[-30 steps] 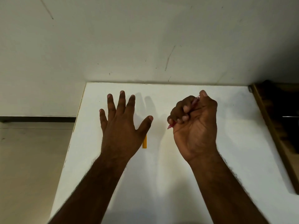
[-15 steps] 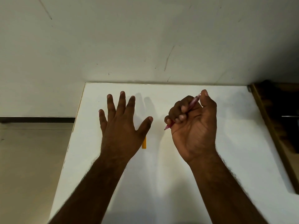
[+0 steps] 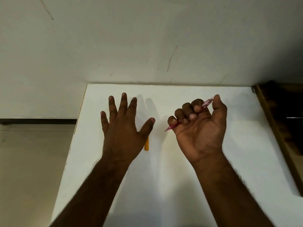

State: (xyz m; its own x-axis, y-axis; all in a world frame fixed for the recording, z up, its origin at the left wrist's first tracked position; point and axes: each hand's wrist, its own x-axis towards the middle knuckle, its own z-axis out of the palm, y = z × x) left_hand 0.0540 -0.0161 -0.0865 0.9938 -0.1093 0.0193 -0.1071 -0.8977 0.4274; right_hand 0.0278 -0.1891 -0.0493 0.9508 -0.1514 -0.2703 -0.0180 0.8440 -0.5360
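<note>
Where the pink pen [image 3: 207, 103] is: in the right hand [image 3: 202, 133], above the white table [image 3: 180, 185], right of the table's middle.
Right hand: palm turned toward the camera, raised over the table.
Right fingers [image 3: 186, 110]: all four curled across the pen's barrel and clamping it against the palm; the thumb stands upright beside the pen's rear end.
Pen's lie: slanted, with the tip poking out below the little finger at the lower left and the clear pink rear end showing by the thumb at the upper right.
Left hand [image 3: 123, 133]: back toward the camera, holding nothing, over the table's left half.
Left fingers [image 3: 123, 105]: straight and spread apart, thumb splayed to the right; whether they touch the table cannot be told.
Yellow stick [image 3: 147, 144]: flat on the table, partly hidden under the left hand's thumb side, apart from the pen's tip.
Hands: apart from each other; the pen's tip points toward the left thumb.
Surroundings: pale wall [image 3: 147, 38] behind the table's far edge, dark wooden furniture [image 3: 278, 128] along its right edge, floor [image 3: 32, 161] at the left.
</note>
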